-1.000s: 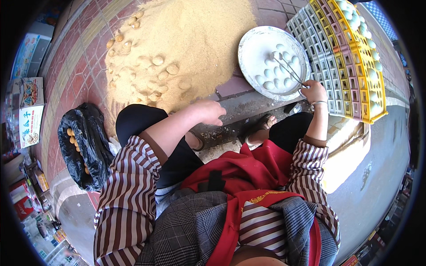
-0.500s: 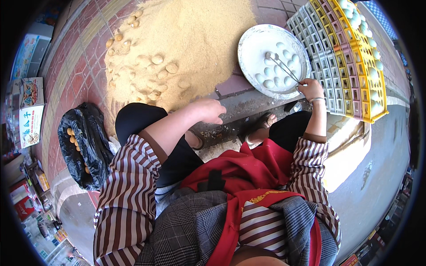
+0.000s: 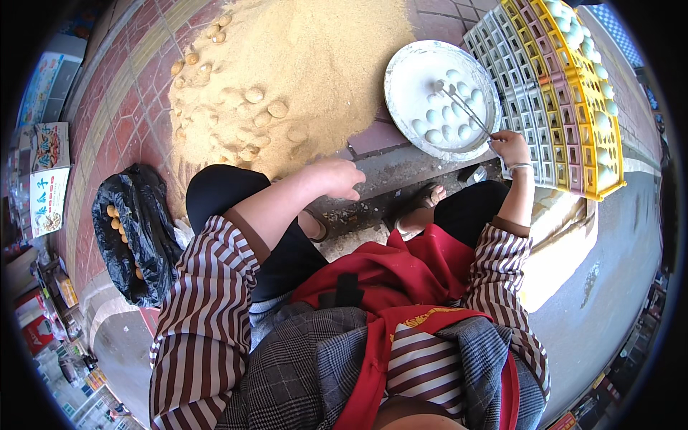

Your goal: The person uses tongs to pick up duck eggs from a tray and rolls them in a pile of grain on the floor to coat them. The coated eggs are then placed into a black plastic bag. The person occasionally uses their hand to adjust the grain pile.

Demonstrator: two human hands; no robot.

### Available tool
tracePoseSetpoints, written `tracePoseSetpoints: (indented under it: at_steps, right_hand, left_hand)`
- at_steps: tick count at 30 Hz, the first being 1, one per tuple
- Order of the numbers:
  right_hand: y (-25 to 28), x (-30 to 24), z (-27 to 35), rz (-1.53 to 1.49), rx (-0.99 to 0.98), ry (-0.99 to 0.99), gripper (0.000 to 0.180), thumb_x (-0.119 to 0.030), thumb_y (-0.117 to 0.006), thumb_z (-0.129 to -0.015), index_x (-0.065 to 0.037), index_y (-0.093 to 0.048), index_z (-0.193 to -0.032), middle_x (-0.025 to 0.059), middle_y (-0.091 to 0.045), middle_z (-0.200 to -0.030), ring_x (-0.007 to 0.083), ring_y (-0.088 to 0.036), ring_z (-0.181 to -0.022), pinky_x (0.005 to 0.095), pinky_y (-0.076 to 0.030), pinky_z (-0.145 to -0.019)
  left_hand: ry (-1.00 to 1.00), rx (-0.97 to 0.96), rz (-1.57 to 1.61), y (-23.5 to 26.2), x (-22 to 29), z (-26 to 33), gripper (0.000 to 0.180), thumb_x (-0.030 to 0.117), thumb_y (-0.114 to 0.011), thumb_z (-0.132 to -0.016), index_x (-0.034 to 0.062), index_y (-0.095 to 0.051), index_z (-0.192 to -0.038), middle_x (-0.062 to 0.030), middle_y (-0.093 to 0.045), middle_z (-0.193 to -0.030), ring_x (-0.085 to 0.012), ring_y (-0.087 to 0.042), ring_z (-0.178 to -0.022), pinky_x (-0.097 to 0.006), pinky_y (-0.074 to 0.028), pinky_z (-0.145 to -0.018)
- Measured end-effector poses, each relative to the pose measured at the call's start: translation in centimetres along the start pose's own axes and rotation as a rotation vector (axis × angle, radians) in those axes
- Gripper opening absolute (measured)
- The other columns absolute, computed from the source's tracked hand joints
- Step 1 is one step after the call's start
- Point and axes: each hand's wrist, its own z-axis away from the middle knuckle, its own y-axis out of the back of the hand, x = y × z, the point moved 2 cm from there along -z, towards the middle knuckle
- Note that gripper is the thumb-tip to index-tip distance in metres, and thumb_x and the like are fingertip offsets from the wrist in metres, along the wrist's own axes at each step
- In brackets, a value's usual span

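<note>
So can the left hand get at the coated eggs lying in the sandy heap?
Probably yes: the left hand hovers at the near edge of the heap, and nothing lies between it and the nearest coated eggs.

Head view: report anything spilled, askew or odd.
The tan powder heap lies straight on the brick paving, eggs half-buried in it. The right hand holds tongs in the white basin.

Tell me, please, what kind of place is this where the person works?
Probably an outdoor pavement workplace beside a street, where eggs are being coated. Signs: the red brick paving, a heap of tan husk-like powder lying directly on it, and stacked egg trays near the right hand.
</note>
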Motion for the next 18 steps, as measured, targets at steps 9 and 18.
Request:
tracePoseSetpoints:
  at_steps: [9,18]
  right_hand:
    - [-0.7,1.0,-0.4,-0.023,-0.047,-0.005,0.031,-0.025,-0.069,-0.067,-0.009,-0.072,-0.093,0.0134,-0.069,-0.086,0.0266,-0.067,-0.083,0.0332,-0.05,-0.078]
    - [-1.6,3.1,-0.9,-0.223,-0.131,0.085,0.023,-0.009,-0.064,-0.073,0.002,-0.069,-0.093,0.0019,-0.061,-0.064,0.0071,-0.049,-0.05,0.0229,-0.038,-0.047]
  left_hand:
    - [-0.005,0.003,-0.004,-0.3,-0.2,-0.1,0.048,0.035,-0.061,-0.084,0.0129,-0.053,-0.126,-0.0133,-0.058,-0.117,-0.0308,-0.055,-0.109,-0.041,-0.046,-0.089]
    - [-0.031,0.071,0.023,-0.3,0.0,0.2,0.037,0.034,-0.062,-0.083,0.009,-0.06,-0.11,-0.0132,-0.064,-0.102,-0.0321,-0.061,-0.097,-0.046,-0.05,-0.078]
